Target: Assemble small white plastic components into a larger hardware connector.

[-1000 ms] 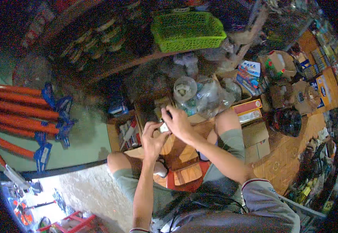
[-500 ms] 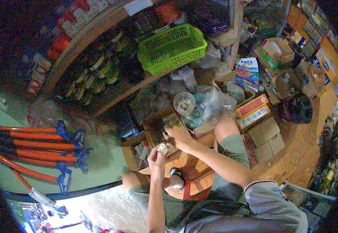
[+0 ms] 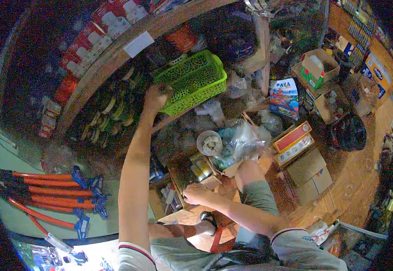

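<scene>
My left hand (image 3: 157,96) reaches up to the left end of the lime-green plastic basket (image 3: 196,100) on the shelf. Its fingers are dark and blurred at the basket's rim, so their grip and any contents cannot be made out. Lower down, my right hand (image 3: 197,194) is closed with curled fingers, and a tiny reddish spot shows at its top. What it holds is hidden. It hovers by the open cardboard box (image 3: 211,182), which has yellowish packets (image 3: 200,169) inside. Left of it, another box holds white and red tube-like items (image 3: 169,197).
A white tub (image 3: 209,143) and clear plastic bags (image 3: 246,140) lie beyond my right hand. Orange-handled tools with blue tags (image 3: 61,192) rest on the pale surface at left. A red-yellow carton (image 3: 292,137) and a cardboard box (image 3: 308,174) sit right of my knee.
My left hand has gone from beside my right hand up to the basket; the small white piece it held is no longer visible. My right hand has drawn nearer. The view has shifted.
</scene>
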Tool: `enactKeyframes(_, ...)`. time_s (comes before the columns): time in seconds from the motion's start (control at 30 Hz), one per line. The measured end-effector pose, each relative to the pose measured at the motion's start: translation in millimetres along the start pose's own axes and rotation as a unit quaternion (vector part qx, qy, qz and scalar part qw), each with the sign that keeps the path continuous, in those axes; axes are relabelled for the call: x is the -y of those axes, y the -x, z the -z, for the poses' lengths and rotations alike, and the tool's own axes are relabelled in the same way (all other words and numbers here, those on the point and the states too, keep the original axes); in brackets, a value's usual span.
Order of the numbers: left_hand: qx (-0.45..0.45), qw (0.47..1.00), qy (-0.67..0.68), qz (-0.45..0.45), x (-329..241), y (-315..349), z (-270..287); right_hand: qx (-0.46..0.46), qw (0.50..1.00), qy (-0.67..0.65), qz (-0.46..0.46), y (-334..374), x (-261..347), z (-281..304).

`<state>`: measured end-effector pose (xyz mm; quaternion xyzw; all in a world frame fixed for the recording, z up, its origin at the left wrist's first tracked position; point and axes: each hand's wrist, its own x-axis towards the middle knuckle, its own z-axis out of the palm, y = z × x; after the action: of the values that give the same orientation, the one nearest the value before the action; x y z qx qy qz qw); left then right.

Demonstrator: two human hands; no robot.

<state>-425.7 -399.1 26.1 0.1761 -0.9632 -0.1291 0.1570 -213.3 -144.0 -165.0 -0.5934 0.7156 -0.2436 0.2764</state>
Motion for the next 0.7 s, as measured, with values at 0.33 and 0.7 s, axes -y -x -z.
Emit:
enactKeyframes(0.33, -0.203, 0.971, -0.064, -0.111, -35.8, 46.4, -36.8, -0.014, 0.996, 0.059, -0.066, 15.0, -22.9, -1.0)
enactKeyframes(0.7, 0.408, 0.895, -0.125, -0.126, 5.7, 151.6, -257.2, 0.121, 0.992, 0.008, -0.048, 5.7, 1.0, -41.7)
